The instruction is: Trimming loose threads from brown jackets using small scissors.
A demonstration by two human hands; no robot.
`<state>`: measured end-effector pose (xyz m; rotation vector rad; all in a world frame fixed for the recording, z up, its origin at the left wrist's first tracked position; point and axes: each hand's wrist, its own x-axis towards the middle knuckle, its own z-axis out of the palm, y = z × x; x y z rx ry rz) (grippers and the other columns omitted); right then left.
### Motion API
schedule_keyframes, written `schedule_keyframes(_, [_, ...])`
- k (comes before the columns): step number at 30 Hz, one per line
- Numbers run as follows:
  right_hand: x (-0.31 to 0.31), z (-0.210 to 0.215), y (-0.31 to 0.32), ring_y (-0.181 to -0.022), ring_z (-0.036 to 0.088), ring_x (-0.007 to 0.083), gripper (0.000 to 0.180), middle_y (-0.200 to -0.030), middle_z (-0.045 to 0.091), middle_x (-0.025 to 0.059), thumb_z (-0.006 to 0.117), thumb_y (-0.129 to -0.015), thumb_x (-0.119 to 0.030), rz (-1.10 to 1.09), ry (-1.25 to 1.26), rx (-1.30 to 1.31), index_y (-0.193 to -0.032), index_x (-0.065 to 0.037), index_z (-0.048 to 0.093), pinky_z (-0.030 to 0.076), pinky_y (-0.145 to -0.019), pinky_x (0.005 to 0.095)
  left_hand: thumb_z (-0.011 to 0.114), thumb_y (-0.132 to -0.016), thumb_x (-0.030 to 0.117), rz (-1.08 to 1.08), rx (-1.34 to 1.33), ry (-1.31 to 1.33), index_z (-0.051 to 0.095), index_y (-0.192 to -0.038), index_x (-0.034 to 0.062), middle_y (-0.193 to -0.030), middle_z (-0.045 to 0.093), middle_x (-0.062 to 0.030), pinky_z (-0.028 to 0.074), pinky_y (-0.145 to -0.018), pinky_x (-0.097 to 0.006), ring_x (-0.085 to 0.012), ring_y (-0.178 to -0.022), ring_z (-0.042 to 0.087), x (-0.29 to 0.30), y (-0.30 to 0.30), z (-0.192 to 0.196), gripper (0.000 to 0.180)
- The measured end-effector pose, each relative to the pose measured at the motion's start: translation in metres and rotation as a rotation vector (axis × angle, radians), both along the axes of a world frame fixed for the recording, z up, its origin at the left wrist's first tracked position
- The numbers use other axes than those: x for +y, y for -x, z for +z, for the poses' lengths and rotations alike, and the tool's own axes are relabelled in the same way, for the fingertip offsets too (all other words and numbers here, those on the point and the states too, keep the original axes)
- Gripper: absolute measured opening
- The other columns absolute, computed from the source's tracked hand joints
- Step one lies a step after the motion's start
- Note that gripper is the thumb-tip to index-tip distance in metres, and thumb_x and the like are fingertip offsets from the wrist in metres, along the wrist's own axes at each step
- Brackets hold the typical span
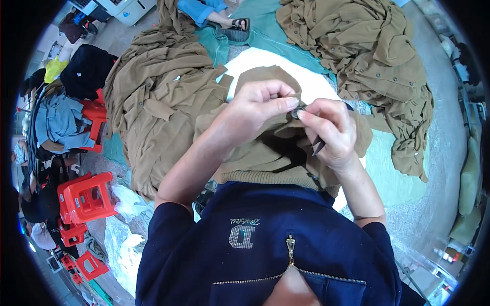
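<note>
A brown knit garment (250,155) with a ribbed edge lies over my lap. My left hand (258,104) is closed, thumb and forefinger pinching the garment's edge. Right beside that pinch is a small dark round button (296,112). The thumb and forefinger of my right hand (331,127) press on the button from the other side. Out of the right palm sticks a dark pointed metal blade (318,146), perhaps of thread snips; its handle is hidden by my fingers. Below the button a fold of the garment lies in deep shadow.
Brown buttoned garments are heaped at left (163,97) and at far right (377,56), on green and white sheets. A sandalled foot (239,25) of another person rests at the top. Red plastic stools (88,198) and clear plastic bags (125,239) stand at left.
</note>
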<state>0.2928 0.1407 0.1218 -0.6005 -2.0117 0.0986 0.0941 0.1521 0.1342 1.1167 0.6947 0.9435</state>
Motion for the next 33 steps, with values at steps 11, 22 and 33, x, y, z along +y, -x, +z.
schedule_keyframes(11, [0.008, -0.031, 0.019, -0.073, 0.062, 0.0212, 0.026, -0.094, 0.059, 0.0094, 0.07, -0.063, 0.008, 0.099, 0.281, 0.033, -0.086, -0.002, 0.062, 0.05, -0.056, 0.0313, 0.075, -0.079, 0.008, 0.02, 0.387, -0.395, 0.062, -0.102, -0.0025, -0.094, 0.066, -0.0083, 0.048, -0.082, -0.029, -0.0146, -0.091, 0.062, 0.0, 0.024, -0.025, 0.028])
schedule_keyframes(22, [0.01, -0.025, 0.031, -0.073, 0.062, 0.0258, 0.022, -0.086, 0.06, 0.0092, 0.072, -0.072, 0.003, 0.119, 0.583, 0.035, -0.087, -0.002, 0.056, 0.047, -0.06, 0.0349, 0.076, -0.074, 0.003, 0.026, 0.632, -0.639, 0.062, -0.094, -0.0008, -0.087, 0.064, -0.0086, 0.048, -0.073, -0.03, -0.0181, -0.08, 0.062, -0.005, 0.034, -0.014, 0.025])
schedule_keyframes(33, [0.008, -0.046, 0.023, -0.071, 0.062, 0.025, 0.025, -0.083, 0.06, 0.0107, 0.068, -0.063, 0.011, 0.091, 0.361, -0.03, -0.08, -0.002, 0.054, 0.049, -0.056, 0.0318, 0.074, -0.077, 0.012, 0.023, 0.758, -0.592, 0.062, -0.095, -0.0011, -0.08, 0.061, -0.0122, 0.046, -0.066, -0.034, -0.0261, -0.073, 0.06, -0.006, 0.03, -0.022, 0.026])
